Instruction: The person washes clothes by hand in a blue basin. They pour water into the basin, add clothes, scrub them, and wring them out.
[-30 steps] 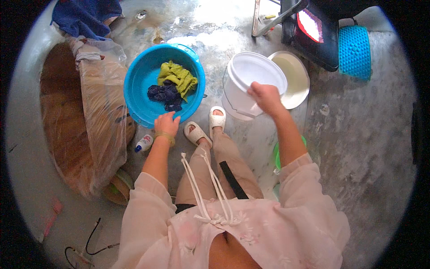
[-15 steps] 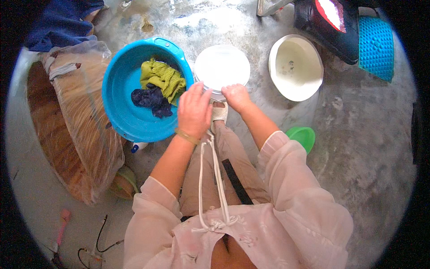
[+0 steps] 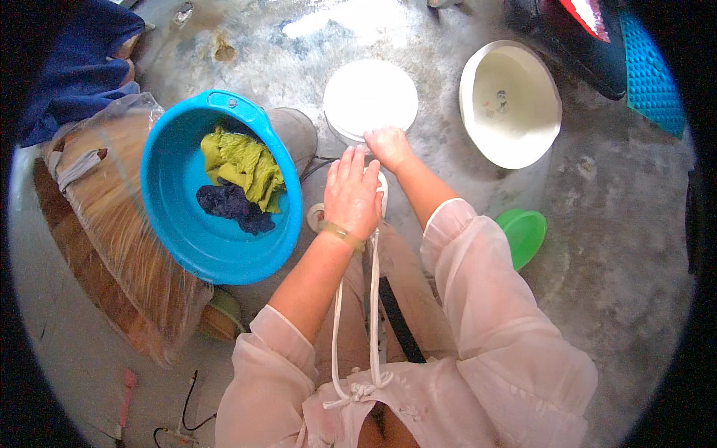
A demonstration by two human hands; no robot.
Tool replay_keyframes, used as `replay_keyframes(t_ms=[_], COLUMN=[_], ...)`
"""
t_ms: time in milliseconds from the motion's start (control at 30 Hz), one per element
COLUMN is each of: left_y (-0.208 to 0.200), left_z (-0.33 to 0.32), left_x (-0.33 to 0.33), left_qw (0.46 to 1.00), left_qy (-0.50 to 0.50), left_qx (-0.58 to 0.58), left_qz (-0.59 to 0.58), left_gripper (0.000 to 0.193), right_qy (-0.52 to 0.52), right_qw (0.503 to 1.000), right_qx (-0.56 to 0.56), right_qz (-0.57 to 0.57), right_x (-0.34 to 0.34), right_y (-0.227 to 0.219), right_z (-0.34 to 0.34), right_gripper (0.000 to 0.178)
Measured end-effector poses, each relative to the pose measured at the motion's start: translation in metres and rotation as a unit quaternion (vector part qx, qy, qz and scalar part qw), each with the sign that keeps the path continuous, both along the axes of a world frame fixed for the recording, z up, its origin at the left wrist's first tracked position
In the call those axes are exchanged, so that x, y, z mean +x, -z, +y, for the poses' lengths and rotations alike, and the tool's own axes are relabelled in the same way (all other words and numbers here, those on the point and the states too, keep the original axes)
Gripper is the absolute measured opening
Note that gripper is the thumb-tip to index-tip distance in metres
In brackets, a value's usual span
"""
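White bucket (image 3: 371,97): stood on the floor (image 3: 597,306) straight ahead of the feet, probably to leave it within reach of both arms; its top was too bright to tell what lay inside.
Right hand (image 3: 388,148): was curled tight at the bucket's near rim, seemingly gripping it, a spot that would have steadied the bucket from the person's side.
Left hand (image 3: 351,194): was open, palm down, fingers nearly straight and slightly spread, just short of the rim; nothing showed in it, though its underside was hidden.
Blue basin (image 3: 168,243): sat close on the left, its high wall likely keeping wet things contained.
Cloths: a yellow-green one (image 3: 243,164) and a dark one (image 3: 233,209) lay bunched together inside the basin, touching.
Cream bowl (image 3: 549,134): rested apart on the right, perhaps to leave the middle free.
Green bowl (image 3: 523,237): was beside the right sleeve (image 3: 497,291), which was bunched near the elbow, probably to stay dry.
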State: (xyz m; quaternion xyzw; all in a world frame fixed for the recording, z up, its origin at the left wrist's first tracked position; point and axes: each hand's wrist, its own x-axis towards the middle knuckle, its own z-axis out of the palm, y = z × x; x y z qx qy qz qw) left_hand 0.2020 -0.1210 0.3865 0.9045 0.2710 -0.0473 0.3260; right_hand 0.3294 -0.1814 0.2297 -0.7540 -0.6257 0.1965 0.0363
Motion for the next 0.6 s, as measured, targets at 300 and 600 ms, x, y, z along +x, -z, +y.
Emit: replay_keyframes(t_ms=[300,600], left_y=[0.035,0.007], left_z=[-0.004,0.0], left_x=[0.0,-0.001], left_qw=[0.998,0.997], left_qy=[0.015,0.007], left_qx=[-0.025,-0.065], left_qz=[0.047,0.047], left_gripper=[0.046,0.045], right_qy=[-0.027,0.059], right_qw=[0.99,0.979], right_qx=[-0.137,-0.187], right_qz=[-0.006,0.057], right_x=[-0.013,-0.015], right_y=[0.068,0.001], right_z=[-0.031,-0.044], right_gripper=[0.01,0.015])
